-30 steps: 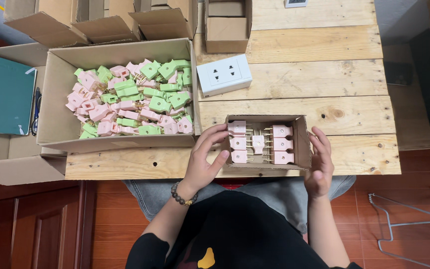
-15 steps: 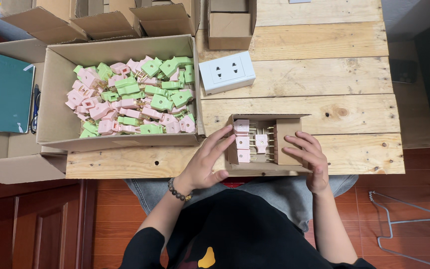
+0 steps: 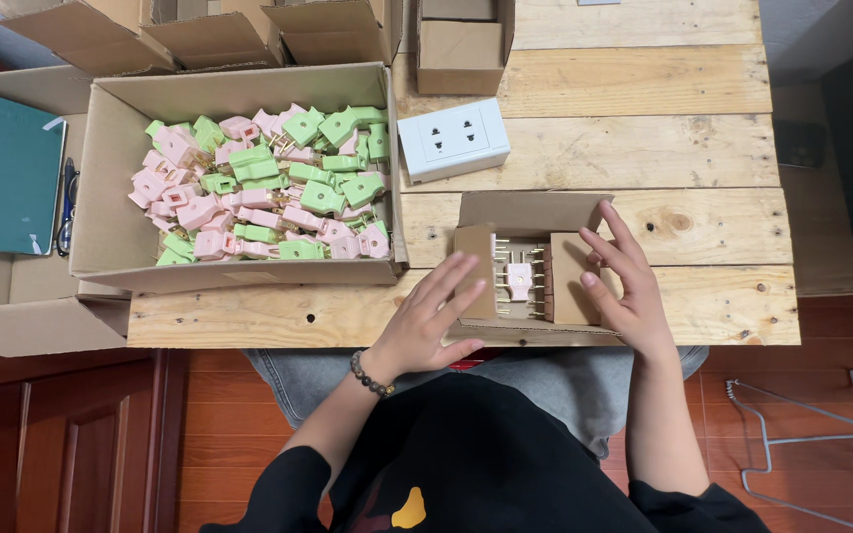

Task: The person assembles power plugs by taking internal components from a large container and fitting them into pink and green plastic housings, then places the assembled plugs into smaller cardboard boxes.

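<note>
A small cardboard box (image 3: 525, 212) sits at the near edge of the wooden table (image 3: 644, 148), holding pink plugs (image 3: 519, 280) with metal pins. My left hand (image 3: 426, 321) presses the box's left side flap inward with flat fingers. My right hand (image 3: 624, 281) pushes the right side flap over the plugs. Both flaps are partly folded in, leaving a gap where one pink plug shows. The back flap stands up.
A large open carton (image 3: 111, 197) full of pink and green plugs (image 3: 269, 188) lies to the left. A white double wall socket (image 3: 452, 139) rests behind the small box. More brown boxes (image 3: 461, 44) line the far edge. A teal folder (image 3: 2, 168) lies at far left.
The small box was open with rows of pink plugs showing; both hands have since folded its side flaps inward over the plugs, covering most of them.
</note>
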